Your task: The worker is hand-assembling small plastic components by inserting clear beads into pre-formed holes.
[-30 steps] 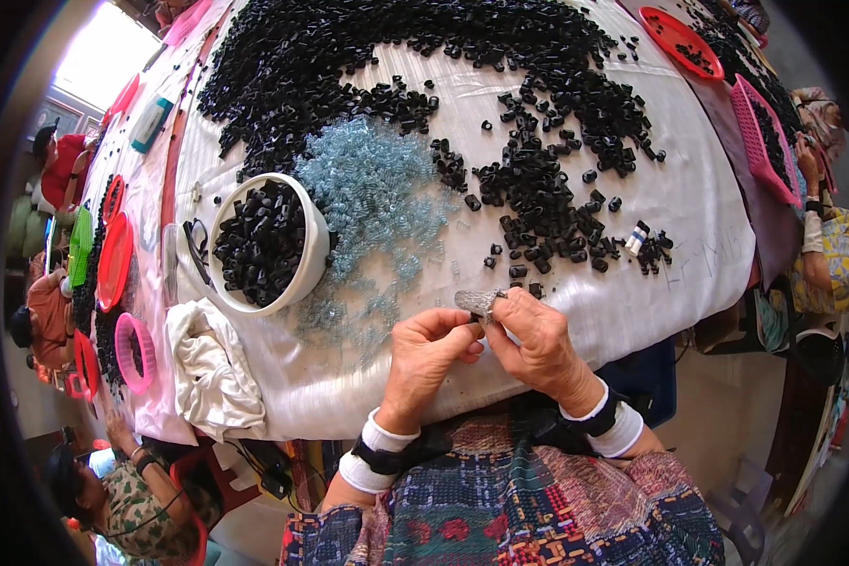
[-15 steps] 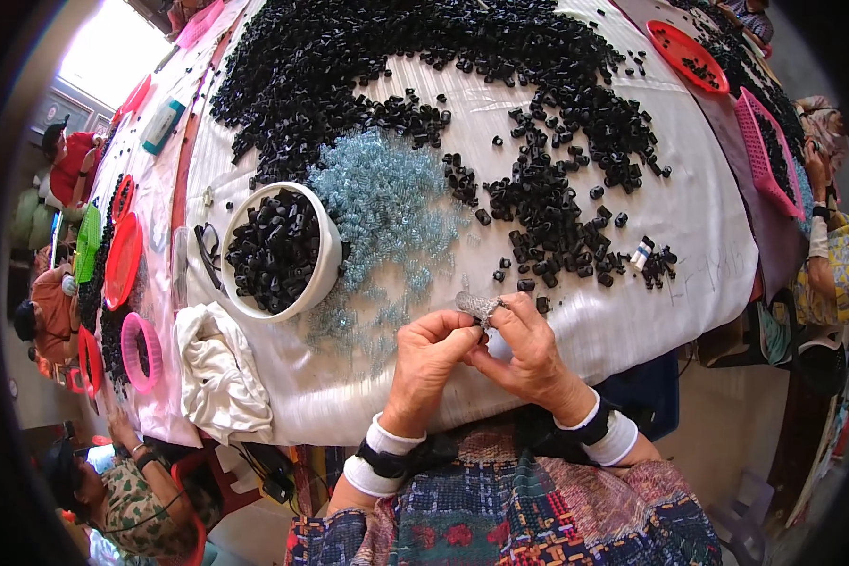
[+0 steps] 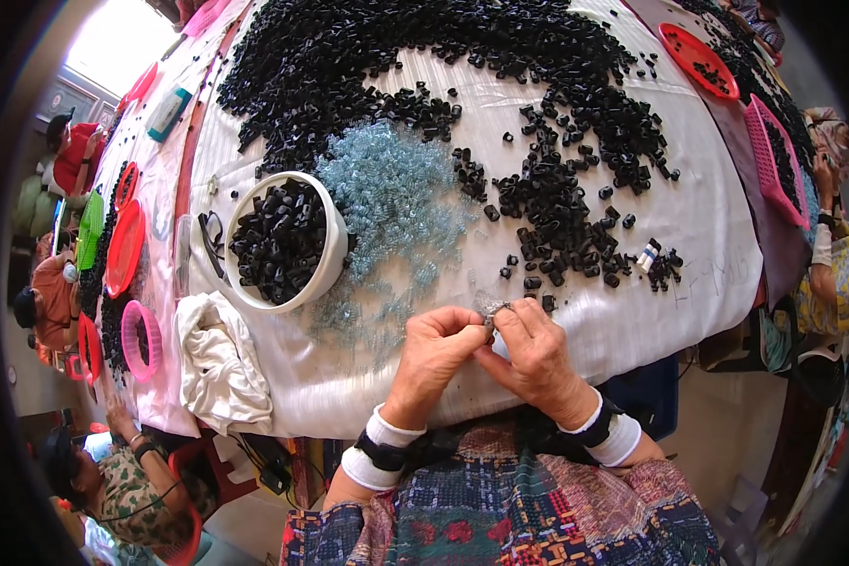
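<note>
My left hand [image 3: 436,357] and my right hand [image 3: 538,358] meet at the table's near edge, fingertips pinched together. Between them a small black plastic part barely shows; the fingers hide most of it. A silvery, mesh-like clump [image 3: 488,303] sticks up at the right hand's fingertips, and its exact kind is unclear. Just beyond the hands spreads a pile of tiny pale-blue, see-through coil-like pieces [image 3: 387,189]. Loose black plastic parts [image 3: 561,231] lie beyond and to the right. Farther left, a white bucket [image 3: 323,281] is filled with similar black parts [image 3: 278,241].
A crumpled white cloth [image 3: 219,363] lies left of the hands. Beside the bucket is a dark looped strap [image 3: 211,243]. A small white tube [image 3: 647,256] rests among black parts at right. Red trays [image 3: 125,247] and pink baskets [image 3: 774,189] stand on side tables, where other people sit.
Both hands stay together, fingers shifting slightly; the black part and silvery clump are now more covered. The whole view has shifted a little.
</note>
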